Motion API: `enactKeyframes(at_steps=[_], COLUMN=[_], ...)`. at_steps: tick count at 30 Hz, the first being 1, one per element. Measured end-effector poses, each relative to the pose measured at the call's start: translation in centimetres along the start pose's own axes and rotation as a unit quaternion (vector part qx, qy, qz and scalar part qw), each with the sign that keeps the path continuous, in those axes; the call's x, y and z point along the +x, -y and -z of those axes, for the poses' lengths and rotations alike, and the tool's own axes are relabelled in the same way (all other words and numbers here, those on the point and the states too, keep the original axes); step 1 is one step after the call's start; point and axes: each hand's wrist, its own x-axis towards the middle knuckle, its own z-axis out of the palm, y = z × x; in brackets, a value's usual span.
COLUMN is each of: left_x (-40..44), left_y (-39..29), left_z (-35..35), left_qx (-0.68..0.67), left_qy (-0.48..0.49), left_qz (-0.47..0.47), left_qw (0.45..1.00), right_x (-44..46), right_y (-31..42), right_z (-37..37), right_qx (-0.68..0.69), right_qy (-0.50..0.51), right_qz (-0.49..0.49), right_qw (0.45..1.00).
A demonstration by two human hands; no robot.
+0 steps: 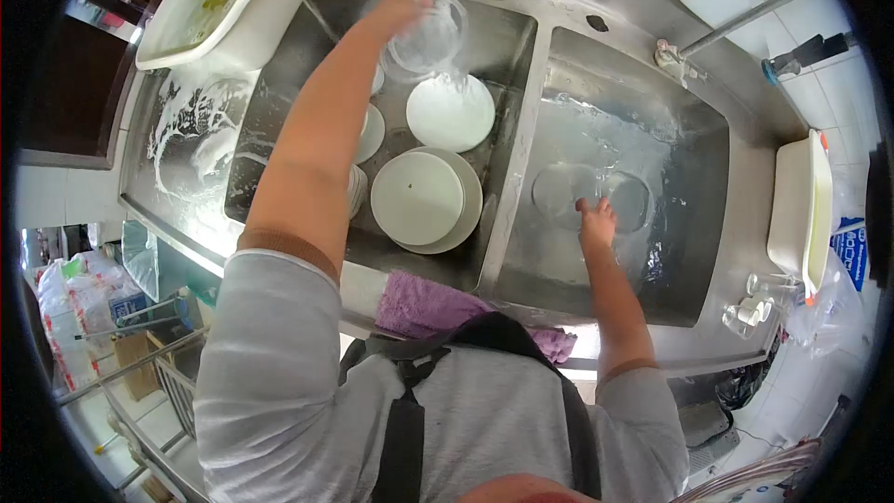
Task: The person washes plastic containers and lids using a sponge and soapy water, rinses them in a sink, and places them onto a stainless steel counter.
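My left hand (399,15), slightly blurred, grips a clear round container (430,42) under the running tap. Water splashes off it above the left basin. Below lie a white plate (451,113) and a white bowl (416,197) resting on a larger white plate (472,214). More white dishes (371,133) are partly hidden by my left arm. In the water-filled right basin, my right hand (597,222) has its fingers curled at the edge of a clear round dish (629,201). Another clear round piece (556,191) sits just left of it, blurred by the water.
A white tub (270,23) with an orange handle stands at the upper left, beside soapy metal (191,144). The basin divider (518,154) separates both sinks. A purple towel (433,305) hangs over the front edge. Small glasses (745,314) and a cream tub (799,210) are at right.
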Motion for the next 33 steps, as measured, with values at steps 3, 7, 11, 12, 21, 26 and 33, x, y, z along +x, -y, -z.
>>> enactKeyframes(at_steps=[3, 7, 11, 12, 21, 26, 33], left_x=[1.5, -1.4, -1.1, -0.6, -7.8, -7.6, 1.5], left_y=[2.4, 1.9, 2.4, 2.9, -3.5, -0.3, 6.3], left_z=[1.9, 3.0, 2.6, 2.7, -1.9, -0.1, -0.2], left_qx=[-0.069, -0.097, -0.145, -0.134, 0.091, 0.213, 0.233], left_qy=[0.054, 0.058, 0.053, 0.102, 0.171, 0.056, -0.065], left_qz=[0.009, 0.075, 0.039, -0.012, -0.331, -0.306, -0.055], left_qw=[0.996, 0.991, 0.987, 0.986, 0.924, 0.926, 0.969], right_x=[0.1, 1.8, 5.8, 8.1, 20.8, 21.0, 20.3], right_y=[1.0, 0.1, 2.0, 3.5, 21.6, 23.2, 23.9], right_z=[2.8, 14.0, 25.0, 26.1, 21.4, 18.7, 17.6], right_qx=[0.048, 0.098, 0.174, 0.250, 0.958, 0.970, 0.956], right_qy=[0.067, 0.355, 0.240, 0.213, 0.235, 0.189, 0.104], right_qz=[0.040, 0.158, 0.232, 0.221, -0.126, 0.014, 0.134], right_qw=[0.996, 0.916, 0.926, 0.918, 0.109, 0.150, 0.238])
